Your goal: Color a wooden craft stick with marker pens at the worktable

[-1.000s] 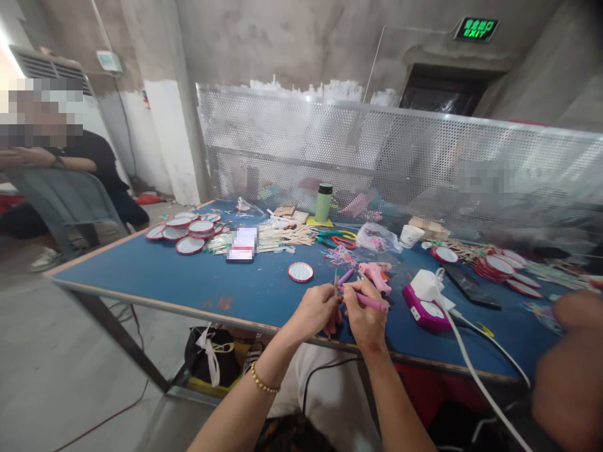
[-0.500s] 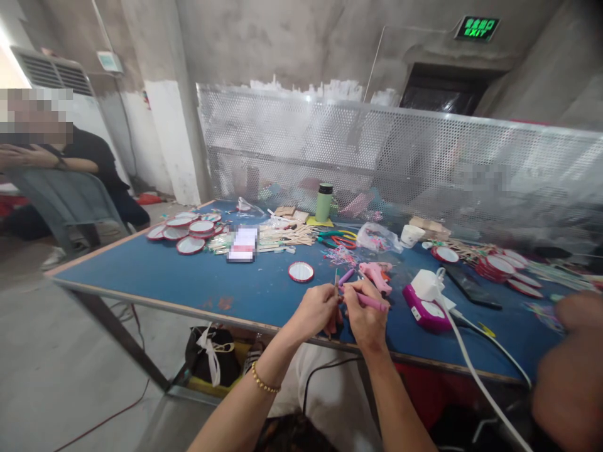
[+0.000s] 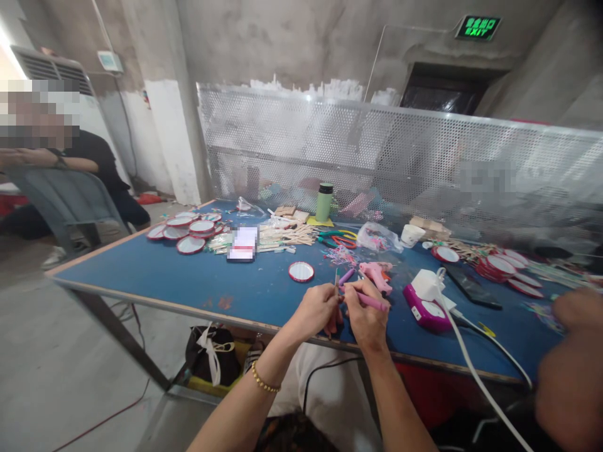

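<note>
We see the left hand (image 3: 315, 309) and the right hand (image 3: 363, 314) drawn close together at the near edge of the counter (image 3: 141, 273), a flat blue board with a pale wooden rim. The left hand's fingers are pinched on a thin wooden stick (image 3: 335, 280) that stands nearly upright, and the right hand is closed around a slim pink pen-shaped tool (image 3: 370, 301) whose tip meets the stick. A beaded gold bracelet (image 3: 264, 383) circles the left wrist. Just beyond the hands lie a pink plastic glue gun (image 3: 375, 275) and a small round mirror (image 3: 300, 271) with a red rim. To the right, a magenta and white power strip (image 3: 424, 309) holds a boxy white plug, and its smooth white cable (image 3: 475, 370) runs off the near edge. Toward the far left corner, more red-rimmed round mirrors (image 3: 188, 228) cluster beside a loose heap of flat wooden sticks (image 3: 287, 236). A matte green cylindrical bottle (image 3: 323, 203) stands at the far edge, against a perforated metal screen (image 3: 377, 150). Another person's blurred hand (image 3: 570, 370) shows at the right edge.
</note>
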Motion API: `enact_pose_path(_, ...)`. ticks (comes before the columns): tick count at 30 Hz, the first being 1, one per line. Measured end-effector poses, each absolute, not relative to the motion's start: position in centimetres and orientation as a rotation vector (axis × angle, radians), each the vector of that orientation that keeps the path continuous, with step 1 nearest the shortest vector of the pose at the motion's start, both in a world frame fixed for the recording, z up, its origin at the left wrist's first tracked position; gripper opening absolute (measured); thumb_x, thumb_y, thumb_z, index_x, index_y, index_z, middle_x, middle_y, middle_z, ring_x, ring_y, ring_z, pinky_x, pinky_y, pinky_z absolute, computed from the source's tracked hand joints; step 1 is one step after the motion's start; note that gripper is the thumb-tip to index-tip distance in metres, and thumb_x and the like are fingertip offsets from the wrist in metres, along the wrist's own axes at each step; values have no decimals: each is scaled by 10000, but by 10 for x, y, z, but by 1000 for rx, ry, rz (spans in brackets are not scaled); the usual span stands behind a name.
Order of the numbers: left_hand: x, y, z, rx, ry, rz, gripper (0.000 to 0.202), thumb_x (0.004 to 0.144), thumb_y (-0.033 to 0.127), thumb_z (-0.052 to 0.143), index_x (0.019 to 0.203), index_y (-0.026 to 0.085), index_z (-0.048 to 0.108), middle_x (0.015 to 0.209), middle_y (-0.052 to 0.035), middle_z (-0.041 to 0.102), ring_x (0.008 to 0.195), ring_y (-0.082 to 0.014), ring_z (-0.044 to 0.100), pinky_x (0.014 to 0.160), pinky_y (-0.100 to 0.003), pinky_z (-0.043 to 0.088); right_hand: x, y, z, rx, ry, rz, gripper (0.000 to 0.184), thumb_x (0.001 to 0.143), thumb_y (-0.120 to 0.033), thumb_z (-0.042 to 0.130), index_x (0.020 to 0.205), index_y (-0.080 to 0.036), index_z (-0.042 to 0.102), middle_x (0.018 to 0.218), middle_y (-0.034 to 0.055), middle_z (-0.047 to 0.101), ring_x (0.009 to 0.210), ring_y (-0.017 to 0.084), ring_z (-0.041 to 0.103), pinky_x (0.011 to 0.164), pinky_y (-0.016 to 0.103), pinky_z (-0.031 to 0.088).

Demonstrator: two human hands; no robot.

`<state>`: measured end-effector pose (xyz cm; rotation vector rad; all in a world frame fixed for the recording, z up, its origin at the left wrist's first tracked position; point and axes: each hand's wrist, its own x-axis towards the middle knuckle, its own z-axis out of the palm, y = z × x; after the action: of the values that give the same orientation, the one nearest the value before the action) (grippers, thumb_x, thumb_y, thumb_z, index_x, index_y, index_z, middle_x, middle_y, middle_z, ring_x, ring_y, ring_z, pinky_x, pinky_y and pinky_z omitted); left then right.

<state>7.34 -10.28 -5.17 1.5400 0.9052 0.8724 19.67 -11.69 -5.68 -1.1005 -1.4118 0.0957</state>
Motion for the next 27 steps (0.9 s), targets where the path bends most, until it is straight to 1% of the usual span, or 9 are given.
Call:
enact_pose_path(5, 73, -102, -53, 1552, 902, 877, 228, 883, 241, 422, 667, 199, 480, 475, 33, 536, 355, -108, 496, 360, -195, 383, 196, -118, -55, -1082, -1425, 82, 238, 870, -275, 561, 640, -214, 571, 562, -24, 597, 496, 137, 546, 509, 252, 447)
enact_pose_path(13, 73, -103, -50, 1543, 901, 875, 211, 865, 200, 405, 666, 198, 473, 476, 32, 537, 352, -106, 497, 353, -191, 391, 197, -116, -58, -1112, -1389, 88, 237, 862, -291, 560, 639, -211, 578, 561, -15, 610, 533, 152, 570, 534, 259, 461)
enact_pose_path(17, 73, -103, -49, 1550, 911, 872, 223, 867, 199, 405, 654, 198, 470, 454, 38, 516, 343, -106, 491, 345, -188, 387, 197, -116, -57, -1090, -1413, 87, 229, 859, -274, 554, 643, -209, 587, 575, -16, 614, 530, 145, 570, 527, 251, 462)
enact_pose_path(22, 73, -103, -49, 1547, 908, 876, 231, 870, 187, 399, 652, 197, 474, 467, 24, 537, 346, -108, 494, 343, -192, 384, 197, -117, -57, -1098, -1401, 99, 227, 863, -284, 564, 649, -212, 583, 560, -20, 601, 518, 147, 564, 514, 255, 456)
enact_pose_path(27, 73, -103, -48, 1553, 904, 874, 239, 871, 178, 399, 645, 197, 477, 452, 29, 523, 345, -107, 491, 342, -189, 380, 197, -118, -58, -1096, -1398, 111, 231, 870, -288, 573, 654, -208, 585, 564, -22, 601, 499, 140, 551, 502, 254, 451)
